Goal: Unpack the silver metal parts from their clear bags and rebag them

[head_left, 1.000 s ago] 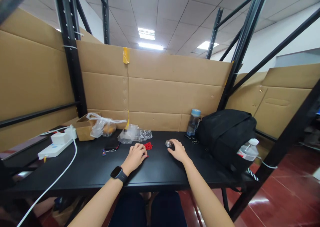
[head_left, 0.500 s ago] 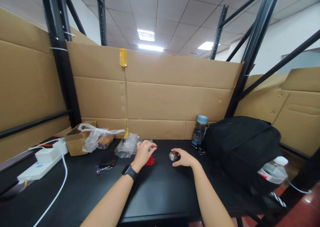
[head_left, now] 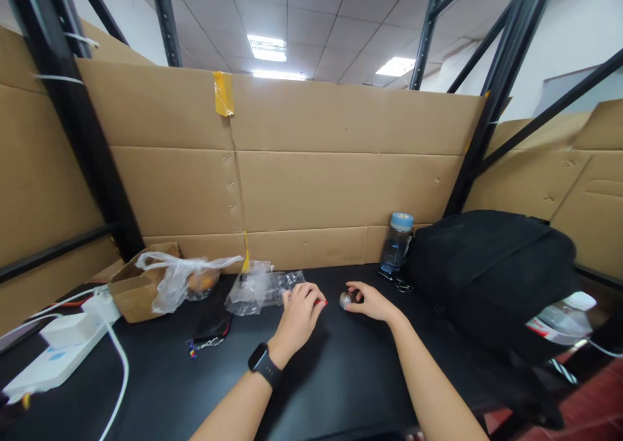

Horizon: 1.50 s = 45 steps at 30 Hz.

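My left hand (head_left: 302, 314), with a dark watch on the wrist, is closed in a pinch over the middle of the black table. A bit of a small red thing (head_left: 322, 303) shows at its fingertips; the rest of it is hidden by the fingers. To its right, my right hand (head_left: 370, 302) has thumb and fingers closed around a small shiny round object (head_left: 345, 299), partly clear and partly brownish. What kind of object this is I cannot make out. Just behind my left hand lies crumpled clear plastic packaging (head_left: 260, 290).
A black pouch (head_left: 213, 321) with a beaded chain, a bagged orange item (head_left: 202, 281), a cardboard box (head_left: 141, 295) and a white power strip (head_left: 63, 350) are on the left. At right stand a blue-capped bottle (head_left: 396, 243) and a black backpack (head_left: 487, 279). Cardboard walls (head_left: 302, 188) enclose the table.
My right hand has closed around the round object. My left hand has turned and moved right and nearer; the red netted thing below it no longer shows. The camera view has shifted.
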{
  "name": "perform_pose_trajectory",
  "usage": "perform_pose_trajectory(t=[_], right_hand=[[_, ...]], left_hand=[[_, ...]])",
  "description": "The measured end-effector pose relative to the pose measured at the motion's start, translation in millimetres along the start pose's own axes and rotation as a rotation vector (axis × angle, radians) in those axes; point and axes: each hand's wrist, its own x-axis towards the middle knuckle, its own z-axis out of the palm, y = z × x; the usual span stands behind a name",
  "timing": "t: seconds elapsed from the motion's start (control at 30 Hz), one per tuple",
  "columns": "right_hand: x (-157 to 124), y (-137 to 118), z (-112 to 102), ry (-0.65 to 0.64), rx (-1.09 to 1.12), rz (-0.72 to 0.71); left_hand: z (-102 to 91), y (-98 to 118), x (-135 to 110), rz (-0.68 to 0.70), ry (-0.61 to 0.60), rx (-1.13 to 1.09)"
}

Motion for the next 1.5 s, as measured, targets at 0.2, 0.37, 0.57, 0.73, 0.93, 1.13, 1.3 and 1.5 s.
perform_pose_trajectory(t=[0.2,0.37,0.57,0.73,0.93,1.13,1.3,1.5], right_hand=[[-2.9,-8.1,-4.7,-0.023,-0.052,-0.049],[-2.5,-6.8,-3.1,-0.023,-0.068,-0.066],[-0.9,-5.6,-0.6,-0.021,-0.052,-0.057],[1.4,-5.9,-2.4,-0.037,-0.045,-0.059],[3.3,-2.6,-6.2,-0.053,-0.041,-0.069],[2.5,-3.3,-5.2,-0.043,-0.009,-0.050],[0.6,-10.1,-3.0,-0.007,-0.011,-0.017],[2.7,-13.4,-0.6,0.042,-0.086,-0.075]], left_hand=[[0.2,1.4,-0.8,-0.017,0.019,0.024],[7.7,-3.4,-0.1,-0.020,0.016,0.067],[8.7,-2.4,2.3,-0.061,0.065,0.074],[4.2,1.7,3.1,-0.061,0.076,0.042],[-2.4,3.4,0.8,-0.068,0.072,-0.004],[-11.0,11.2,-1.8,-0.013,0.019,-0.040],[-14.2,12.5,-1.4,-0.002,0.014,-0.038],[-7.8,0.4,-1.3,-0.023,0.019,-0.015]])
